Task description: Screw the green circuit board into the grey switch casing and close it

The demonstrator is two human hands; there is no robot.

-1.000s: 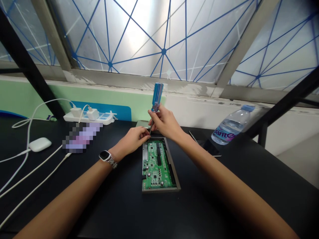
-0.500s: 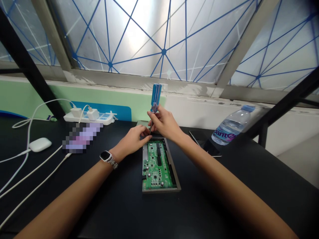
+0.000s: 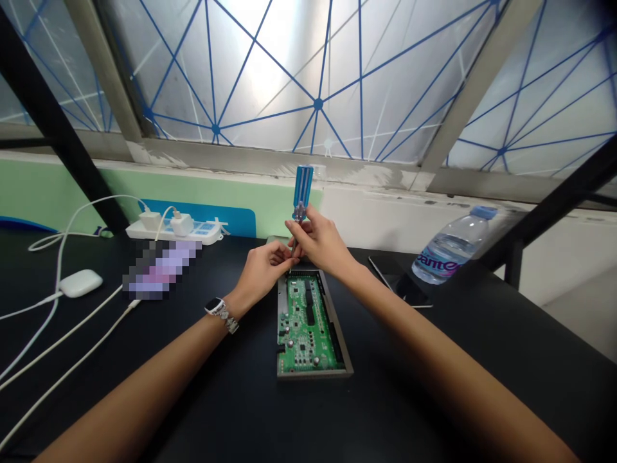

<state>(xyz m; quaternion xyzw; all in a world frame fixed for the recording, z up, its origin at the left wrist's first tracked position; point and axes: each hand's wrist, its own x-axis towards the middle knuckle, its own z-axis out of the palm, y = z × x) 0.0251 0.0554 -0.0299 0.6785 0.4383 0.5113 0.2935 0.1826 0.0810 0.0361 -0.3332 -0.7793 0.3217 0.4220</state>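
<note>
Over green PCB, fluted blue screwdriver

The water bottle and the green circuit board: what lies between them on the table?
In the head view, the right forearm crosses over a dark phone lying there.

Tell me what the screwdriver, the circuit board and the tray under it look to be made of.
The screwdriver has a glossy, see-through blue handle, likely plastic, and a thin shiny shaft, probably steel. The circuit board is green with a solder-mask sheen, likely fibreglass. The tray looks like dull grey metal, though painted plastic is possible.
</note>
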